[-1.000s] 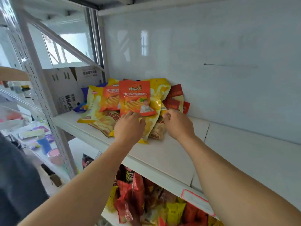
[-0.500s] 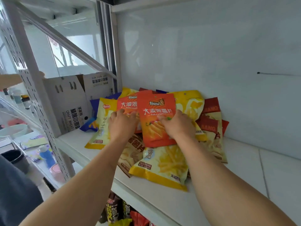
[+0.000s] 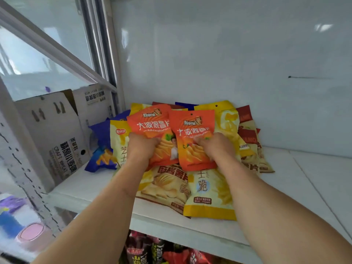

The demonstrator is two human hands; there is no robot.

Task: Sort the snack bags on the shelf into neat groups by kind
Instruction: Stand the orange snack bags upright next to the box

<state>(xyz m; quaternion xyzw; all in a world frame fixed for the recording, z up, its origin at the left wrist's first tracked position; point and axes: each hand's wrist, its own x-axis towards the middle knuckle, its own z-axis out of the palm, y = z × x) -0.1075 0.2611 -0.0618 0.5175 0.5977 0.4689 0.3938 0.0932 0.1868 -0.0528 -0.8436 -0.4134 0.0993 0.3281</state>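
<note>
A mixed pile of snack bags lies on the white shelf [image 3: 285, 187] against the back wall. My left hand [image 3: 142, 147] grips the lower part of one orange chip bag [image 3: 150, 124]. My right hand [image 3: 215, 147] grips a second orange chip bag [image 3: 192, 134] of the same kind, which overlaps the first. Under them lie a yellow bag [image 3: 207, 195], a beige-and-brown chip bag [image 3: 165, 185], another yellow bag [image 3: 227, 119] at the back, red-and-cream bags [image 3: 249, 134] on the right and a blue bag [image 3: 102, 147] on the left.
A white cardboard box [image 3: 57, 134] with printed text stands at the shelf's left end, beside the perforated upright post [image 3: 21, 174]. More snack bags [image 3: 162, 250] fill the shelf below. The shelf surface to the right of the pile is bare.
Both hands moved up the pile and each took hold of an orange bag. The view has moved closer to the shelf and the two orange bags now sit side by side.
</note>
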